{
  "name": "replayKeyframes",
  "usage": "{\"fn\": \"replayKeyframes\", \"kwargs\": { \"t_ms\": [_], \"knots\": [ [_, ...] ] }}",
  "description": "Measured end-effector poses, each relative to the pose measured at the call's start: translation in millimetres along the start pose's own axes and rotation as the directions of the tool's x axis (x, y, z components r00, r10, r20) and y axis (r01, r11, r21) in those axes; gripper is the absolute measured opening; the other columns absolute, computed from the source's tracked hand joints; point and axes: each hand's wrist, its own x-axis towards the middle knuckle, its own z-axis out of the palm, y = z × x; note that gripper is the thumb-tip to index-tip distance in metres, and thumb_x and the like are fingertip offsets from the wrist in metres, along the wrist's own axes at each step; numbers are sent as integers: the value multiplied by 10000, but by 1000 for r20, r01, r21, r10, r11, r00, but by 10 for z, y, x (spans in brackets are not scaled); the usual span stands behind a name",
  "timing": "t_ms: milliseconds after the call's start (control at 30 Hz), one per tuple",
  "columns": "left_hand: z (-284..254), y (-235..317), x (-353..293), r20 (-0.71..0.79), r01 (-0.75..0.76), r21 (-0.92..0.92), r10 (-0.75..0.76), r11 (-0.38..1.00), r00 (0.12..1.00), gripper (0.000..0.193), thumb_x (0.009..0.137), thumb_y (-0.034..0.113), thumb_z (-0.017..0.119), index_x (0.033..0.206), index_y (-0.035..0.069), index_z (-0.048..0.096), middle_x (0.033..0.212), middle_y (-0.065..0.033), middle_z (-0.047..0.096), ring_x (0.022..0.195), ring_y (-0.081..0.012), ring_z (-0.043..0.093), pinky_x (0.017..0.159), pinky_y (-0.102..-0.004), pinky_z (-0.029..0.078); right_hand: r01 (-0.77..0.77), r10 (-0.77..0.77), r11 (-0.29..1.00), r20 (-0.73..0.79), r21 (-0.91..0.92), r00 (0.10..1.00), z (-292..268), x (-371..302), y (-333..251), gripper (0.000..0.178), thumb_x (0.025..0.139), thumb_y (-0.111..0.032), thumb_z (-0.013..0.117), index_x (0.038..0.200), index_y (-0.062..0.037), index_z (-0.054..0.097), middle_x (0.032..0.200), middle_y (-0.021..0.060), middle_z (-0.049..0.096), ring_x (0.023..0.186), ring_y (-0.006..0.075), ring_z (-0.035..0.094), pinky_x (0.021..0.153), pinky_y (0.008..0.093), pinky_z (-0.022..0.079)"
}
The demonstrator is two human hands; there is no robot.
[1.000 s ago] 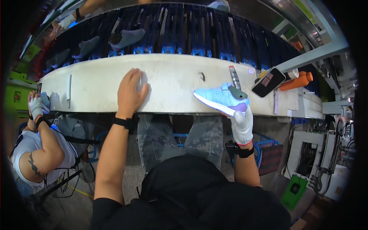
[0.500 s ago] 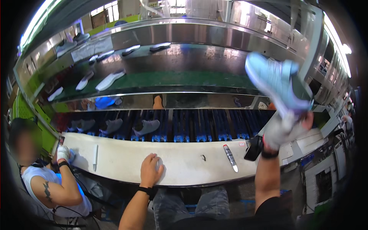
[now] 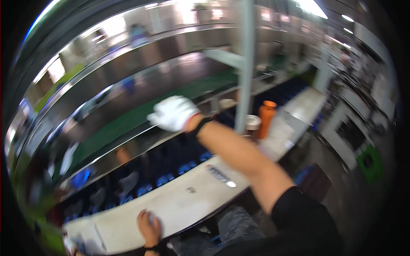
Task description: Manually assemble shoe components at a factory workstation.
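Observation:
My right hand [image 3: 174,114], in a white glove, is raised over the near edge of the green conveyor [image 3: 188,90]. Its fingers look bent but are smeared by motion, and no shoe shows in it. Bare and resting on the white worktop [image 3: 171,213], my left hand [image 3: 149,228] has its thumb apart from the fingers and nothing in it. To its right lie a small dark scrap [image 3: 191,190] and a slim pen-like tool [image 3: 221,176] with a pale tip. A long white pen-like tool [image 3: 101,237] lies to its left.
A grey-green post [image 3: 245,72] stands right of my glove. Behind my forearm are an orange bottle [image 3: 267,118] and a white-lidded container [image 3: 252,123]. Blurred shoes [image 3: 128,182] sit on the blue-black rack [image 3: 164,170]. A co-worker's gloved hand [image 3: 69,245] shows at lower left.
My view has swung to the right. The light-blue shoe that my right hand held up is no longer in sight, and that hand now reaches forward and left. My left hand stays on the worktop.

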Motion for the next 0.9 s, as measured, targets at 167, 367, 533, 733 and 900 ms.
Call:
{"fn": "replayKeyframes", "kwargs": {
  "t_ms": [167, 367, 533, 733, 900],
  "knots": [
    [-170, -732, 809, 322, 293, -172, -227, 941, 919, 317, 834, 102, 755, 1114, -30, 684, 1095, -190, 681, 1107, -447, 654, 984, -530, 512, -152, 116, 988, -472, -37, 874, 473, -13, -133, 440, 991, -492, 609, 851, -120, 796, 860, 135, 780, 867, 348, 749, 900, 518, 554],
    [143, -1899, 2177, 311, 177, 318, -279, 931, 909, 861, 854, 164, 813, 1606, -67, 464, 1527, -321, 603, 1447, -476, 551, 1238, -483, 443, -196, 186, 980, -372, 9, 909, 498, -101, -41, 436, 1026, -503, 572, 975, -128, 789, 986, 103, 780, 1027, 311, 709, 1003, 503, 475],
    [721, -1126, 2342, 458, 342, 411, -516, 845, 724, 1204, 669, 309, 985, 1673, 60, 369, 1572, -290, 566, 1458, -435, 558, 1266, -486, 426, -271, 256, 962, -256, -25, 932, 564, -254, 155, 464, 1037, -521, 560, 1021, -116, 786, 1028, 116, 779, 1067, 315, 701, 1030, 512, 461],
    [561, -2049, 2206, 449, 34, 529, -314, 848, 837, 916, 731, 368, 947, 1495, 46, 560, 1330, -252, 690, 1293, -450, 648, 1116, -506, 531, -193, 192, 981, -298, 25, 935, 382, -122, -83, 483, 1042, -532, 552, 1037, -109, 786, 1038, 123, 779, 1076, 319, 701, 1031, 510, 467],
    [658, -1115, 2228, 345, 103, 230, -180, 968, 921, 608, 916, 397, 796, 1346, -12, 664, 1307, -262, 728, 1220, -474, 683, 1037, -499, 567, -209, 189, 977, -304, -34, 934, 492, -220, 124, 499, 1009, -529, 564, 968, -102, 819, 987, 141, 803, 992, 330, 744, 942, 510, 526]
  ]
}}
